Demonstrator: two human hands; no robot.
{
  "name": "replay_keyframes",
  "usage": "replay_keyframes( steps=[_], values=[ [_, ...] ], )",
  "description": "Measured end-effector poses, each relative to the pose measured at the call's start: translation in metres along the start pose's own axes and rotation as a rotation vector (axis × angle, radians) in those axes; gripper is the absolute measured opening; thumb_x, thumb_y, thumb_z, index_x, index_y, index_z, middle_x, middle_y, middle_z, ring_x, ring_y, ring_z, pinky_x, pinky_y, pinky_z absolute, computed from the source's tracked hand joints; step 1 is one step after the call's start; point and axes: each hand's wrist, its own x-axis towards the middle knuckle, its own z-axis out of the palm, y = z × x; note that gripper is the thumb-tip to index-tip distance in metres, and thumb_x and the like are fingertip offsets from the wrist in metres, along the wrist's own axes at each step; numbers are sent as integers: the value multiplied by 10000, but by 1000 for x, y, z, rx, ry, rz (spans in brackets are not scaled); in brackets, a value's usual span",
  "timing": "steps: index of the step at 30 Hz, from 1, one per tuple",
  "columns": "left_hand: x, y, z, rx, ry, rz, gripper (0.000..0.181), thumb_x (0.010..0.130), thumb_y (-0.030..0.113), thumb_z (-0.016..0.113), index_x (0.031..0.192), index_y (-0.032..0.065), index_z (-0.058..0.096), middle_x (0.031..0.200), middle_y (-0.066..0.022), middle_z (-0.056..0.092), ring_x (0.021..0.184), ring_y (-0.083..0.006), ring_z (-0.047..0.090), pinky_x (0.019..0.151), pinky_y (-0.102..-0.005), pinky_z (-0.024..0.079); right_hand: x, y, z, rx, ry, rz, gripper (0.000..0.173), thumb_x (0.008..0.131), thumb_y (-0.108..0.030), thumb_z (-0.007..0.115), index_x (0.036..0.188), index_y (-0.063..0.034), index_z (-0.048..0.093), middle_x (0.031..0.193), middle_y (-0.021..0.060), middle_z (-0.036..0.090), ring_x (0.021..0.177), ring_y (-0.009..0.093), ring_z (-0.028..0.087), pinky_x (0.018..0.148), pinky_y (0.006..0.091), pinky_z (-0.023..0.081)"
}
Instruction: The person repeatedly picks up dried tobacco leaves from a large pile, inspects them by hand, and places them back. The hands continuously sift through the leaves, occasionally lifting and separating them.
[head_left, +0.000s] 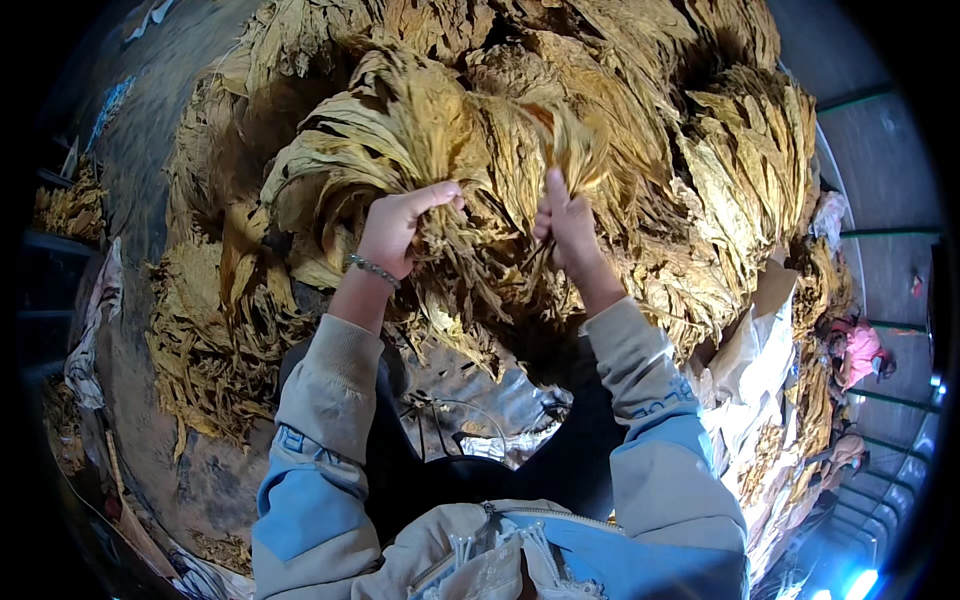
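Dried yellow-brown leaves that look like cured tobacco fill the space before me in a large heap (592, 82). A thick bunch of leaves (420, 112) fans upward from my left hand (405, 221), which grips it near the stem ends; the stems hang below my fist. In my right hand (568, 221) is a smaller bunch (574, 150), its leaf tips pointing up and slightly blurred. The right thumb lies upward along this bunch. Both hands are above the near side of the heap, a little apart from each other.
More leaves (210, 345) lie left of my legs on a dark ground sheet (217, 480). White plastic sheeting (750, 390) is at the right. Farther right are a person in pink (862, 352) and another person (844, 457). A leaf pile (71, 206) shows at far left.
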Motion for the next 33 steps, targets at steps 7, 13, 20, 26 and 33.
replay_keyframes(
  steps=[7,13,20,26,33],
  values=[
    [-1,-32,32,-207,-30,-268,239,823,158,628,954,-42,639,826,-66,652,757,-128,614,690,-262,488,-6,19,17,-597,-230,-391,647,904,-571,327,774,36,507,678,94,433,605,163,391,549,320,360],
    [4,-57,38,-402,-162,-319,282,879,250,563,1100,77,552,1023,-21,602,874,-143,585,769,-295,480,-7,23,1,-708,-450,-354,496,950,-453,308,953,-9,530,766,215,476,732,314,487,699,403,387],
    [17,-74,57,-556,-163,-214,350,870,235,562,1154,31,541,1099,-36,587,980,-160,567,863,-316,462,-14,-10,-15,-672,-541,-547,481,965,-397,310,990,12,564,865,159,586,852,265,558,841,341,422],
    [29,-41,56,-647,-12,-211,254,786,203,667,954,26,592,884,-77,642,773,-206,633,715,-351,536,-76,-47,-41,-472,-369,-521,506,926,-396,421,1226,7,484,1201,196,519,1209,268,421,1032,345,291],
    [27,-65,69,-732,-117,-307,217,838,168,603,992,15,591,910,-83,643,808,-208,632,752,-342,523,-64,2,-24,-176,-21,-583,237,927,-132,433,995,30,592,931,100,639,893,160,584,819,260,430]
  ],
)
